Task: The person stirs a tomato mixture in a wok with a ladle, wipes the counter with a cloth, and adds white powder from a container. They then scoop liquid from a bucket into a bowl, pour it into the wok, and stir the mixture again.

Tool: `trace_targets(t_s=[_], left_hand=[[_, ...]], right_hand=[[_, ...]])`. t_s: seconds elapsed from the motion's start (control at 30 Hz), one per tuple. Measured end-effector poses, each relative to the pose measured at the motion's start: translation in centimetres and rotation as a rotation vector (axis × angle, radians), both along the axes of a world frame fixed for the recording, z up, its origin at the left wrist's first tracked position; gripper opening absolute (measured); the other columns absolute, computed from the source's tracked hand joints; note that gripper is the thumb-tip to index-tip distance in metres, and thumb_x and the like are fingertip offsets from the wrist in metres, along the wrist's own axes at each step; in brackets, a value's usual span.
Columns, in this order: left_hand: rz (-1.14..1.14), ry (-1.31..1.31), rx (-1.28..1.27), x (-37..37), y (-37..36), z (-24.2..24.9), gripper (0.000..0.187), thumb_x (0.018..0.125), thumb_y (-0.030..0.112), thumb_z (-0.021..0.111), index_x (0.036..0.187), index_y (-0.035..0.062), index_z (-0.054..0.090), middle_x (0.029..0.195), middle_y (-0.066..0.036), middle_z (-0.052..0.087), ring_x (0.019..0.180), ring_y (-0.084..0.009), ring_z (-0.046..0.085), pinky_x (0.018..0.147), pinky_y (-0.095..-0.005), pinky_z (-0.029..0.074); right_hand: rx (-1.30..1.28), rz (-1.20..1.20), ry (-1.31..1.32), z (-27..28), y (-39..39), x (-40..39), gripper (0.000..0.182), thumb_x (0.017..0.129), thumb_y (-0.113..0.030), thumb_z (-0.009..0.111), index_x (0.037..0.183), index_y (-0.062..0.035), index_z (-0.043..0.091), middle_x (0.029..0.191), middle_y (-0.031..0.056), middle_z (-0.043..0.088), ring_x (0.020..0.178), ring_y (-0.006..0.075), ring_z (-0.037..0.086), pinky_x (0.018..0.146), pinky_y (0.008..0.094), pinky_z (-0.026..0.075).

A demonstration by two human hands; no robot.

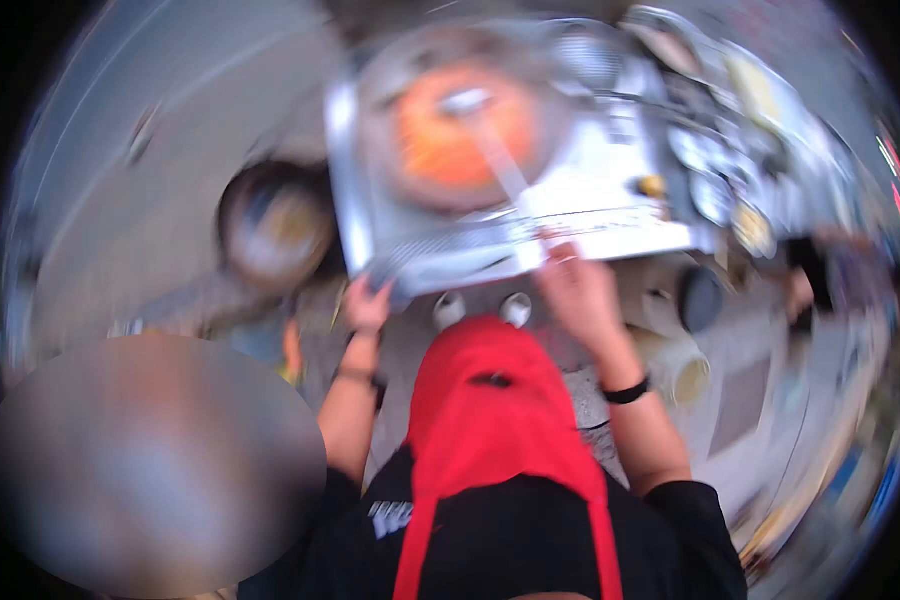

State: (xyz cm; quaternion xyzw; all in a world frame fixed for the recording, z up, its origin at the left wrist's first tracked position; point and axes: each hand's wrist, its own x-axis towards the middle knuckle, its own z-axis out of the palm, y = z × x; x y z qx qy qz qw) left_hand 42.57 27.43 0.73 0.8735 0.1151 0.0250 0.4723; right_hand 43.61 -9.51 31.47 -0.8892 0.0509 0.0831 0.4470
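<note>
Long-handled utensil (503,166), right hand (578,288) gripping it, crosses rounded orange food (435,135); grip of left hand (367,306) unclear.

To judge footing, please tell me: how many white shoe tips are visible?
2: left shoe tip and right shoe tip, between the red apron and metal counter. Others may be hidden.

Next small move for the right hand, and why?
Probably draw the long-handled utensil gently across the orange food: its head appears within the food's outline in the round pan, the right hand is at the handle's end, and the left hand is at the metal counter's corner. Blur hides how deep the head sits, so I'd go slowly.
</note>
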Motion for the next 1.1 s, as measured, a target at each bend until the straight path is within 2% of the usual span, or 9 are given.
trace_targets(t_s=[0.07, 0.13, 0.23, 0.47, 0.6, 0.73, 0.87, 0.93, 1.1], left_hand=[[-0.188, -0.050, 0.022, 0.7, -1.2, 5.6, 0.029, 0.083, 0.010, 0.072, 0.107, -0.0034, 0.066, 0.097, -0.011, 0.070, 0.089, -0.0218, 0.066, 0.081, -0.0359, 0.053], [-0.171, 0.379, -0.713, 1.8, -3.0, 9.6, 0.033, 0.090, 0.002, 0.053, 0.122, -0.0049, 0.058, 0.114, -0.016, 0.065, 0.099, -0.0273, 0.066, 0.089, -0.0416, 0.054], [-0.325, 0.543, -0.648, 0.5, -2.3, 12.3, 0.041, 0.091, 0.006, 0.051, 0.130, -0.0052, 0.048, 0.125, -0.016, 0.056, 0.113, -0.0270, 0.057, 0.096, -0.0403, 0.048], [-1.135, 0.584, -0.706, -5.8, -17.7, 25.0, 0.038, 0.098, 0.020, 0.054, 0.129, -0.0007, 0.048, 0.127, -0.012, 0.054, 0.109, -0.0220, 0.055, 0.096, -0.0348, 0.043], [-1.215, 0.136, -0.654, -12.9, -26.8, 29.0, 0.048, 0.101, 0.030, 0.052, 0.133, -0.0028, 0.040, 0.122, -0.012, 0.055, 0.109, -0.0191, 0.056, 0.089, -0.0311, 0.047], [-1.493, 0.187, -0.938, -17.5, -31.8, 27.0, 0.055, 0.101, 0.028, 0.053, 0.142, -0.0024, 0.032, 0.124, -0.011, 0.053, 0.107, -0.0191, 0.056, 0.089, -0.0303, 0.047], [-1.054, 0.976, -1.221, -23.6, -35.8, 31.5, 0.039, 0.100, 0.027, 0.041, 0.128, 0.0036, 0.053, 0.111, -0.008, 0.062, 0.101, -0.0201, 0.059, 0.088, -0.0330, 0.046], [-1.171, 0.843, -1.128, -25.8, -36.1, 34.6, 0.039, 0.099, 0.026, 0.040, 0.128, 0.0024, 0.053, 0.115, -0.009, 0.062, 0.106, -0.0219, 0.059, 0.095, -0.0349, 0.044], [-1.332, 0.914, -1.212, -27.7, -35.3, 34.0, 0.043, 0.105, 0.032, 0.037, 0.134, 0.0016, 0.047, 0.133, -0.009, 0.053, 0.125, -0.0227, 0.048, 0.109, -0.0376, 0.033]], right_hand=[[0.084, -0.028, -0.072, -0.9, 0.5, -2.5, 0.025, 0.086, -0.014, 0.063, 0.108, -0.0025, 0.064, 0.082, 0.0161, 0.065, 0.069, 0.0256, 0.064, 0.064, 0.0383, 0.052], [0.049, -0.009, -0.173, -2.6, 0.9, -5.5, 0.046, 0.086, -0.021, 0.066, 0.127, -0.0046, 0.055, 0.080, 0.0159, 0.067, 0.072, 0.0358, 0.065, 0.065, 0.0440, 0.052], [0.130, 0.036, -0.036, -1.2, 0.0, -9.6, 0.065, 0.092, -0.032, 0.058, 0.141, 0.0045, 0.035, 0.068, 0.0139, 0.065, 0.065, 0.0363, 0.063, 0.060, 0.0450, 0.049], [0.256, -0.067, -0.171, 0.9, 0.9, -18.5, 0.084, 0.097, -0.048, 0.048, 0.152, -0.0002, 0.007, 0.094, 0.0278, 0.065, 0.086, 0.0469, 0.062, 0.077, 0.0492, 0.047], [0.230, -0.457, -0.521, 1.2, -1.3, -25.2, 0.079, 0.095, -0.040, 0.050, 0.154, -0.0084, 0.008, 0.099, 0.0270, 0.063, 0.093, 0.0468, 0.060, 0.080, 0.0486, 0.047], [0.072, -0.674, -0.617, 4.4, -2.0, -33.4, 0.075, 0.093, -0.034, 0.053, 0.154, -0.0108, 0.016, 0.098, 0.0236, 0.063, 0.090, 0.0434, 0.061, 0.080, 0.0465, 0.048], [-0.145, -0.846, -0.747, 6.3, -2.4, -39.6, 0.076, 0.088, -0.031, 0.063, 0.151, -0.0072, 0.027, 0.092, 0.0189, 0.061, 0.086, 0.0356, 0.061, 0.078, 0.0431, 0.049], [-0.159, -1.028, -0.921, 6.4, -2.6, -40.9, 0.077, 0.086, -0.032, 0.067, 0.148, -0.0049, 0.032, 0.092, 0.0176, 0.060, 0.087, 0.0318, 0.061, 0.078, 0.0410, 0.049], [-0.082, -0.923, -0.470, 5.3, -3.9, -42.8, 0.047, 0.081, -0.027, 0.069, 0.113, 0.0063, 0.058, 0.103, 0.0208, 0.061, 0.094, 0.0366, 0.060, 0.086, 0.0397, 0.050]])
